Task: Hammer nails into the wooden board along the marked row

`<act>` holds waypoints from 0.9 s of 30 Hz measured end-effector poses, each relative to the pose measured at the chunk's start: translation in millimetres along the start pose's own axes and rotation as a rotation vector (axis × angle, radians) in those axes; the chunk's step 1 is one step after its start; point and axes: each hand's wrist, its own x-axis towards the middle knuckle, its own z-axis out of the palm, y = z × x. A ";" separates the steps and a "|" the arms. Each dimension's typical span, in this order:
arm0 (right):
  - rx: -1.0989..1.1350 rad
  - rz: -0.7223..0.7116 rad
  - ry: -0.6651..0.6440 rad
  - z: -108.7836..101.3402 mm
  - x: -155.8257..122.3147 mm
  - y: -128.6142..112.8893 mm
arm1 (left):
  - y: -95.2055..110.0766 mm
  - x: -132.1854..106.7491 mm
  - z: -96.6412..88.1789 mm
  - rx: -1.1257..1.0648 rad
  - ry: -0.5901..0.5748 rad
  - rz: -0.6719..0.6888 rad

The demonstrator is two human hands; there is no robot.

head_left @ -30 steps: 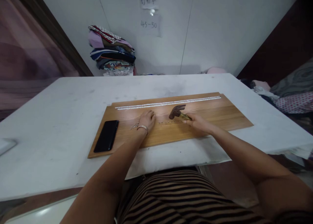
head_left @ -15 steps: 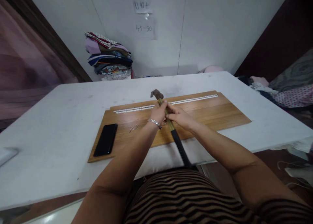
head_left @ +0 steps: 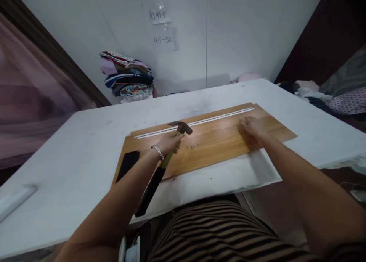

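Claw hammer in hand above a wooden board, as I view it remotely through the head camera. The hammer (head_left: 164,164) slants over the near part of the board (head_left: 197,159), its head up toward the far side and its black grip crossing the near edge of the counter (head_left: 71,159). The left hand (head_left: 169,143) is closed around the upper handle, just below the head. The right hand (head_left: 251,127), over the board's right part, is blurred; I see nothing in it, but cannot tell how far its fingers are open or whether they touch the wood. Between the hands runs a row of small nails (head_left: 200,143). I judge the hammer stiff, sturdy and head-heavy: a hold near the head steadies its weight, while the dark grip should slip least and give the longest swing.
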 end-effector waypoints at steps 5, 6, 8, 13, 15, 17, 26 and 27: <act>-0.110 0.129 0.009 22.5 -16.3 15.5 | -8.3 -2.2 10.6 0.214 -0.018 0.060; -0.112 0.123 0.015 24.7 -17.8 15.5 | -8.5 -1.7 12.3 0.241 -0.014 0.080; -0.103 0.112 0.020 27.0 -18.4 15.7 | -8.3 0.6 14.8 0.322 0.001 0.130; -0.083 0.098 0.051 28.7 -17.4 17.7 | -8.7 8.8 17.7 0.693 0.100 0.318; -0.080 0.104 0.060 29.3 -18.3 17.4 | -10.8 9.8 20.1 0.778 0.103 0.334; -0.078 0.104 0.054 29.3 -19.0 17.1 | -13.3 9.1 23.9 0.836 0.096 0.300; -0.052 0.087 -0.074 17.2 -13.7 6.2 | -15.9 7.2 37.1 0.867 0.068 0.250; -0.047 0.026 -0.056 17.2 -13.6 -1.1 | -16.5 8.3 37.4 0.858 0.073 0.252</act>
